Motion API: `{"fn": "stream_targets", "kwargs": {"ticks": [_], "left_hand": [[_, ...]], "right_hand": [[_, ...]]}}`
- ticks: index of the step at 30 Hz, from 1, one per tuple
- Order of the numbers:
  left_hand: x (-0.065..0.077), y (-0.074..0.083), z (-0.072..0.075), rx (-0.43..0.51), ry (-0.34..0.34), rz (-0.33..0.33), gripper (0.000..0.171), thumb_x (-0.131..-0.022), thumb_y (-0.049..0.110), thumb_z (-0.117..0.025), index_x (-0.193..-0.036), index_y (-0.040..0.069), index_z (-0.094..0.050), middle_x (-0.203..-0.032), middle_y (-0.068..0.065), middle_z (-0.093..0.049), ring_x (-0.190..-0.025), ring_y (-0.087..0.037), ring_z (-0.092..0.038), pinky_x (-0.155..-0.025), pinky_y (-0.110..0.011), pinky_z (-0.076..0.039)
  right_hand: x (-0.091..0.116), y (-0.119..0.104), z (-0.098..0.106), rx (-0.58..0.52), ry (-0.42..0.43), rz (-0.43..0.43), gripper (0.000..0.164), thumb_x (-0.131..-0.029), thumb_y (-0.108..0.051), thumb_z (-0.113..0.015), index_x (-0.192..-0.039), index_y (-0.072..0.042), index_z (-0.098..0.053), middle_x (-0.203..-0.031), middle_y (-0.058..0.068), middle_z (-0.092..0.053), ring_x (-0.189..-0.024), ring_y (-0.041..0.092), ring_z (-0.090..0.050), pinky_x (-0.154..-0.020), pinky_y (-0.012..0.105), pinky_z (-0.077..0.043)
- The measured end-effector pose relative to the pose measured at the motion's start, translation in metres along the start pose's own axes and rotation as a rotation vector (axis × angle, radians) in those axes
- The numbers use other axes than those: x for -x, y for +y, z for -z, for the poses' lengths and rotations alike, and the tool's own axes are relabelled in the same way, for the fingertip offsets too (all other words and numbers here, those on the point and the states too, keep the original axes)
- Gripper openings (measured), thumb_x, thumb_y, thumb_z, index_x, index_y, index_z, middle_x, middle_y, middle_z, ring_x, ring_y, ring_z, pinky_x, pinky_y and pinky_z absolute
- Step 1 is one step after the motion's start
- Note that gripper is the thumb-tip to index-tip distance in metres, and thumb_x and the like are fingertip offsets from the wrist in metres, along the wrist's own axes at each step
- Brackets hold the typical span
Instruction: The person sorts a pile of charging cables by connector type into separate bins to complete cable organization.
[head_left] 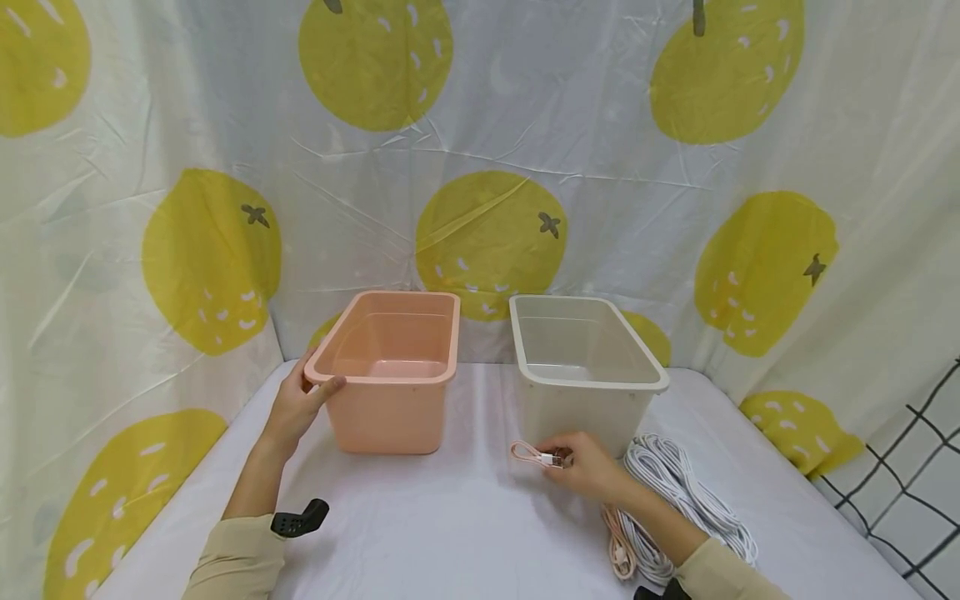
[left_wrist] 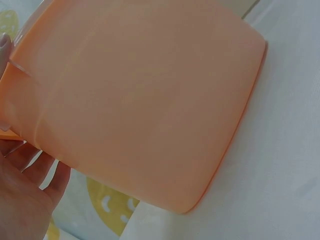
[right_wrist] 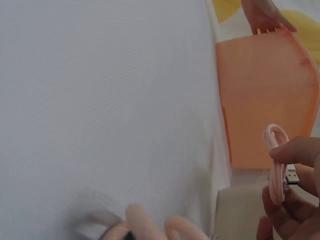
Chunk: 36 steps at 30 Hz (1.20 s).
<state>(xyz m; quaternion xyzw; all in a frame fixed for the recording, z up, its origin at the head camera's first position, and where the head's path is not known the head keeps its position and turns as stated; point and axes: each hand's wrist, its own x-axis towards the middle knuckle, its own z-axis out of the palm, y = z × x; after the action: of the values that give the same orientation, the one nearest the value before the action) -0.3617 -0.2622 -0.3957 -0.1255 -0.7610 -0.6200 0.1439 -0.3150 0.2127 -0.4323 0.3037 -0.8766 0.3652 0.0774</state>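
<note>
My left hand (head_left: 292, 408) holds the near left corner of a peach-orange plastic bin (head_left: 390, 417), thumb on the front rim and fingers along the left side. In the left wrist view, the fingers lie against the wall of the bin (left_wrist: 150, 100). My right hand (head_left: 588, 468) pinches a small coiled pink USB cable (head_left: 528, 452) in front of a cream plastic bin (head_left: 577, 417). The right wrist view shows the cable's loops (right_wrist: 276, 190) between thumb and fingers, with a metal USB plug (right_wrist: 292, 176) sticking out. Both bins stand upright, their tops facing up.
Bundled white cable (head_left: 693, 492) lies on the white-covered table (head_left: 450, 533), right of the cream bin. Another pink cable (head_left: 619, 550) lies by the right forearm. A lemon-print curtain (head_left: 360, 200) hangs behind, and a black wire grid (head_left: 900, 492) stands at the right edge.
</note>
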Motion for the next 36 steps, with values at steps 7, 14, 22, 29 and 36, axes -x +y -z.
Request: {"fn": "stream_targets", "kwargs": {"ticks": [7, 14, 22, 29, 36], "left_hand": [[0.001, 0.001, 0.001, -0.01, 0.005, 0.005, 0.09, -0.1, 0.023, -0.071, -0.166, 0.007, -0.012, -0.167, -0.017, -0.023, -0.153, -0.033, -0.022, -0.12, -0.056, -0.025], [-0.001, -0.003, -0.002, -0.001, -0.004, -0.002, 0.089, -0.1, 0.022, -0.071, -0.166, 0.007, -0.013, -0.167, -0.017, -0.024, -0.152, -0.034, -0.023, -0.119, -0.056, -0.026], [0.0, -0.001, 0.001, -0.012, 0.004, 0.006, 0.089, -0.1, 0.023, -0.072, -0.166, 0.009, -0.014, -0.167, -0.016, -0.024, -0.152, -0.034, -0.023, -0.119, -0.056, -0.026], [0.001, 0.001, 0.001, -0.014, -0.003, -0.004, 0.089, -0.101, 0.022, -0.071, -0.166, 0.007, -0.013, -0.167, -0.017, -0.023, -0.153, -0.035, -0.02, -0.12, -0.057, -0.025], [0.0, 0.0, 0.001, -0.007, -0.002, -0.003, 0.088, -0.101, 0.021, -0.071, -0.166, 0.008, -0.013, -0.167, -0.018, -0.024, -0.152, -0.035, -0.022, -0.119, -0.057, -0.026]], "right_hand": [[-0.004, -0.01, 0.008, -0.04, 0.023, -0.061, 0.027, -0.083, -0.002, -0.079, -0.11, -0.001, -0.078, -0.091, -0.001, -0.07, -0.079, 0.01, -0.058, -0.066, 0.026, -0.054], [-0.007, -0.02, 0.016, -0.051, 0.052, -0.054, 0.027, -0.084, -0.003, -0.078, -0.111, -0.001, -0.078, -0.096, 0.0, -0.071, -0.083, 0.013, -0.059, -0.068, 0.027, -0.053], [-0.019, -0.038, 0.021, -0.033, 0.06, -0.057, 0.026, -0.087, -0.005, -0.076, -0.112, -0.008, -0.079, -0.097, -0.003, -0.067, -0.084, 0.018, -0.054, -0.067, 0.027, -0.05], [-0.032, -0.053, 0.026, -0.024, 0.058, 0.041, 0.027, -0.086, -0.004, -0.078, -0.113, -0.005, -0.078, -0.088, -0.006, -0.063, -0.08, 0.015, -0.056, -0.067, 0.026, -0.05], [-0.045, -0.066, 0.029, -0.042, 0.04, 0.073, 0.028, -0.086, -0.005, -0.079, -0.115, -0.004, -0.078, -0.087, -0.006, -0.064, -0.081, 0.015, -0.057, -0.069, 0.026, -0.05]]}}
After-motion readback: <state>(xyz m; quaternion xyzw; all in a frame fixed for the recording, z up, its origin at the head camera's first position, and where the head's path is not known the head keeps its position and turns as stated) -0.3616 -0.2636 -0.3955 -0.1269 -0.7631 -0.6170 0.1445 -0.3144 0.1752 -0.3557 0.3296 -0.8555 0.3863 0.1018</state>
